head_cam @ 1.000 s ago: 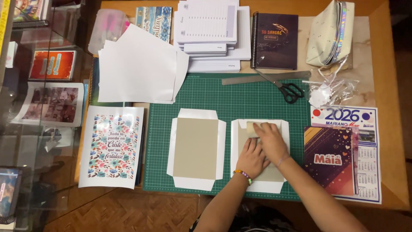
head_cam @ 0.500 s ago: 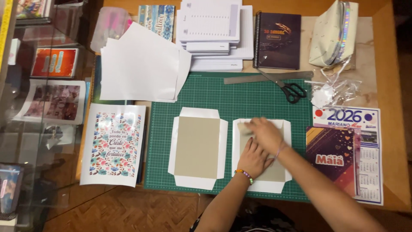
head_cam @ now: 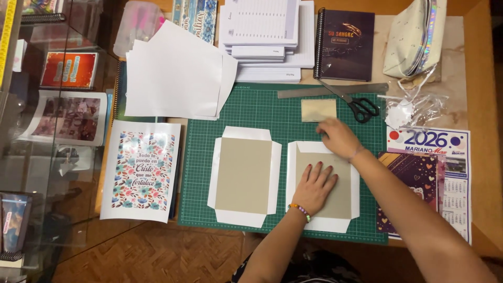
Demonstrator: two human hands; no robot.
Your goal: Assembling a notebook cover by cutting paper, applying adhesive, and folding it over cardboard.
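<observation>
1. Wooden table [head_cam: 479, 63] is filling the view, with a green cutting mat [head_cam: 262, 112] lying across its middle and a glass shelf unit [head_cam: 31, 157] standing along the left.
2. Nearest the person, the left hand [head_cam: 314, 186] is lying flat, fingers spread, palm pressing down on the right board [head_cam: 325, 178]; it is gripping nothing.
3. That grey board is resting on a white sheet whose flaps are showing around its edges, on the right half of the mat.
4. Just beside it, the left board [head_cam: 243, 175] is lying on its own white sheet, untouched.
5. Off the mat's left edge, a floral print [head_cam: 140, 170] is lying flat on the table.
6. To the right of the mat, a dark cover [head_cam: 414, 178] with hearts is overlapping a calendar [head_cam: 445, 157].
7. Slightly farther, the right hand [head_cam: 339, 137] is resting on the top edge of the right board, fingers curled loosely; I cannot tell whether it is pinching the flap or only pressing it.
8. Just beyond that hand, a small tan card [head_cam: 318, 109] is lying on the mat, apart from the fingers.
9. Scissors [head_cam: 356, 105] and a steel ruler [head_cam: 332, 90] are lying near the mat's far edge.
10. White sheets [head_cam: 178, 73] are fanning over the mat's far left corner.
11. Farthest, a pad stack [head_cam: 267, 36], a dark notebook [head_cam: 345, 44] and a pouch [head_cam: 411, 36] are sitting along the back.
</observation>
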